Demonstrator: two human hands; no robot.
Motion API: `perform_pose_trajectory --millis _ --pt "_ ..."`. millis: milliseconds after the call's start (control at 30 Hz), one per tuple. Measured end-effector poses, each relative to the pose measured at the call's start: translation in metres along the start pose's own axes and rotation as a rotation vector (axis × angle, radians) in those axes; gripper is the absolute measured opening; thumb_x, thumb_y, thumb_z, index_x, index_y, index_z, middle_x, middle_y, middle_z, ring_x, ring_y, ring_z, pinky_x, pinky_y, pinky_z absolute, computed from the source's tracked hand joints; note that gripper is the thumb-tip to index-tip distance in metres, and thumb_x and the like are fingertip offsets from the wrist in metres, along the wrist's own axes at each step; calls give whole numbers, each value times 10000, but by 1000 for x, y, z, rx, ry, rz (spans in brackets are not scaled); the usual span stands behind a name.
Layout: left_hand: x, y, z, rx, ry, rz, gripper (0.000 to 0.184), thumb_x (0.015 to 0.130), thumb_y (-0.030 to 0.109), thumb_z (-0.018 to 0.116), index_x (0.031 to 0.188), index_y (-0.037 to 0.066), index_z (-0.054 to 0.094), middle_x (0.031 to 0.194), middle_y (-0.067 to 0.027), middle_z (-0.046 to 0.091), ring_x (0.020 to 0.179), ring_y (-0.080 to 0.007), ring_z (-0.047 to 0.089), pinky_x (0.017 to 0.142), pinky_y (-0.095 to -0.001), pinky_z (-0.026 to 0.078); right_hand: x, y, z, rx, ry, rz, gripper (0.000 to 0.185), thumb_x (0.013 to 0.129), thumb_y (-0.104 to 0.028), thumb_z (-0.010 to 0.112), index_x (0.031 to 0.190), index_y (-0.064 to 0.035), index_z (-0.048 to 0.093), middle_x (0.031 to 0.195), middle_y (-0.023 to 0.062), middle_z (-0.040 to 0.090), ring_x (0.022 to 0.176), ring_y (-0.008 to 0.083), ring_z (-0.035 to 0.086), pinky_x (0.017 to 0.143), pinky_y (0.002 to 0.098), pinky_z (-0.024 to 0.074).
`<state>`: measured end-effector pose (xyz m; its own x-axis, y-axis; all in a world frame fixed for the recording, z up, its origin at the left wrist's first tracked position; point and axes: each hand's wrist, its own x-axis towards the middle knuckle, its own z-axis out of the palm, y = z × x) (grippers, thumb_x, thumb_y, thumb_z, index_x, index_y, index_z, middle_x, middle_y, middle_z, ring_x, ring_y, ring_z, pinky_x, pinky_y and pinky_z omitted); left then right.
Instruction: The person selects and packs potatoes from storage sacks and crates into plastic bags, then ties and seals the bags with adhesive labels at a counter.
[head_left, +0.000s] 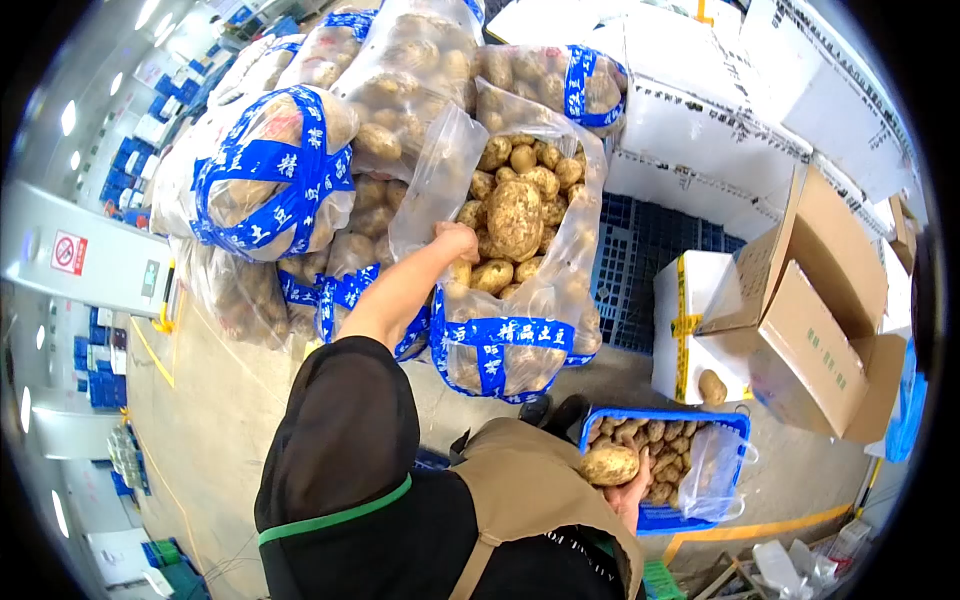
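An opened plastic bag full of potatoes lies in front of me, with blue printed tape round its lower part. My left hand is at the bag's left edge, its fingers curled against the plastic; what they grip is too small to make out. One very large potato rests on top of the others in the bag. Low on the right, my right hand holds a big potato above a blue crate, which contains many smaller potatoes and a clear plastic bag.
More taped potato bags are piled at the left and behind. White boxes stand at the back right, beside a dark blue pallet. An open cardboard box leans near a white foam box. A single potato lies beside it.
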<state>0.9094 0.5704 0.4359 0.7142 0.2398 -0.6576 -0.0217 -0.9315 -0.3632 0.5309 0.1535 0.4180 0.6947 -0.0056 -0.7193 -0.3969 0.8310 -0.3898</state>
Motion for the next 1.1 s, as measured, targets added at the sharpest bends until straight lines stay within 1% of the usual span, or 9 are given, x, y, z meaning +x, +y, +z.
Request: perform_pose_trajectory --millis 133,233,333,433,533,667,767,967,1100 --pt "-43 3 -15 -136 27 -56 654 615 404 742 1187 123 594 1246 -79 573 1157 -271 520 967 -498 339 3 -18 -5 83 32 24 556 910 -484 437 1204 -16 498 1014 173 608 931 312 592 832 449 485" --pt "-74 4 -18 -328 157 -41 748 601 397 760 1241 90 524 1218 -144 582 1152 -317 526 965 -462 397 8 -32 -10 52 31 -11 555 914 -484 428 1201 -14 497 1012 170 610 940 313 593 834 448 487" --pt "-51 -6 24 -683 207 158 800 580 340 794 1257 70 465 1216 -182 564 1131 -341 529 953 -415 415 19 -45 -15 62 22 7 557 908 -483 454 1211 -18 495 1041 156 593 973 297 586 850 442 486" --pt "-72 -2 32 -715 321 243 798 567 330 807 1234 49 470 1176 -185 569 1078 -329 553 923 -356 435 29 -55 -7 31 -11 44 537 909 -460 472 1211 -17 497 1054 150 579 976 289 585 849 431 492" --pt "-88 -13 37 -1045 409 367 760 603 286 783 1261 88 459 1153 -125 590 1074 -289 547 917 -389 438 45 -58 19 -42 -41 48 542 906 -473 464 1226 -38 504 1005 181 620 933 301 606 830 435 501" --pt "-115 -34 27 -1732 296 451 687 709 117 759 1306 47 426 1121 -99 572 1014 -186 552 901 -305 439 63 -58 94 -14 -165 116 511 909 -435 481 1195 -13 507 1000 214 627 906 306 617 824 418 508" --pt "-119 -50 21 -1910 245 493 681 711 134 762 1293 17 428 1123 -91 567 1015 -189 555 901 -311 439 92 -48 151 -26 -282 141 496 908 -411 486 1194 -6 502 1002 208 620 930 302 611 851 414 497" --pt "-135 -67 -6 -1902 182 501 678 710 140 759 1287 -5 435 1120 -88 569 1021 -187 550 913 -321 432 142 -16 267 -233 -384 305 384 912 -343 515 1157 -52 565 1016 106 604 977 216 602 838 409 502" --pt "-127 -76 -15 -1865 242 552 675 705 129 761 1284 -9 443 1136 -97 567 1040 -186 542 927 -330 427 155 6 313 -344 -472 385 508 865 -384 570 1237 -45 506 1107 169 592 1022 289 585 925 447 464"
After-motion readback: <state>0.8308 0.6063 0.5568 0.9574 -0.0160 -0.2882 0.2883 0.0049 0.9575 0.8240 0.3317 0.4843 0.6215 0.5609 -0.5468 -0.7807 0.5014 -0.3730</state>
